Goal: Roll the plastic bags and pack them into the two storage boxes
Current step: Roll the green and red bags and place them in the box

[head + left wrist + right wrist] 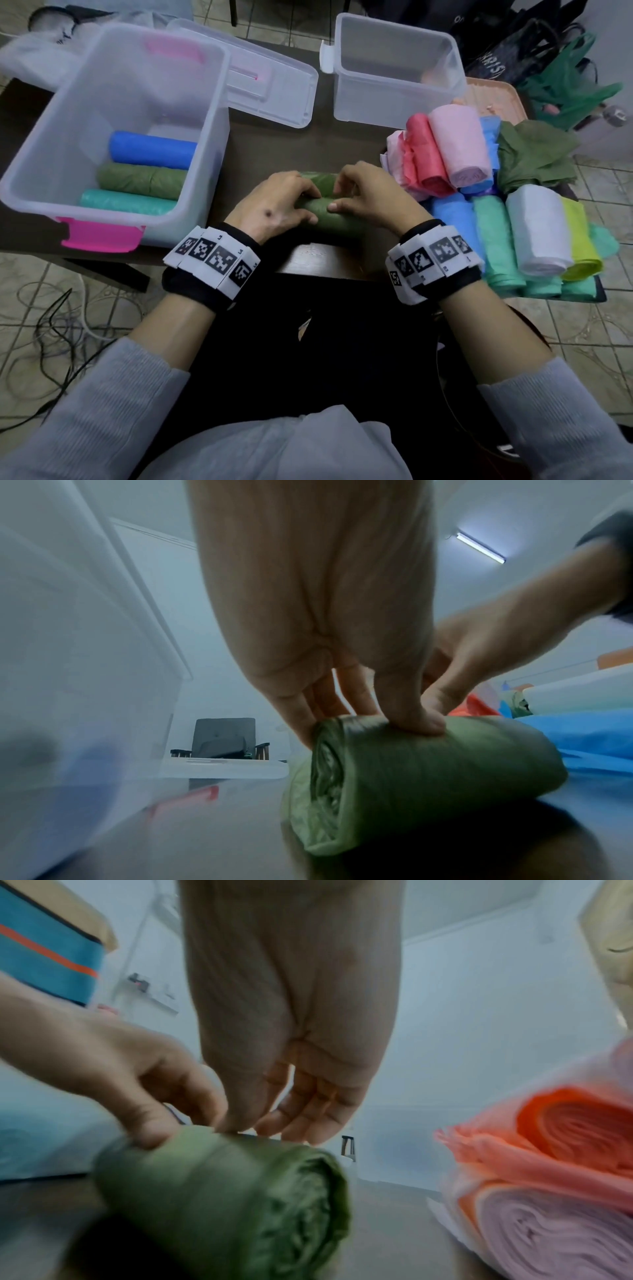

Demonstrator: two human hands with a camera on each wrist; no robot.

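Green roll (329,214): olive plastic bag, partly rolled, lying on the dark worktop (274,150) at the near edge; the landmark for all entries below.
Left hand (274,209): on the roll's left end; fingers (416,718) curled over the top, thumb pressed into the plastic, gripping it.
Right hand (366,195): on the roll's right part; fingers (308,1118) bent down onto its top, thumb on its near side, gripping it.
Large storage box (44,161): left of the roll, clear with pink latches; holds a blue roll (152,149), a green roll (140,180) and a teal roll (126,202) side by side.
Lid (274,89): behind the roll, just beside the large box.
Small storage box (394,92): behind and right of the roll, clear; contents cannot be told.
Pile of rolled bags (507,212): right of the roll, near the right hand; red, pink, blue, teal, white and yellow rolls, with loose olive bags (537,154) at its far side.
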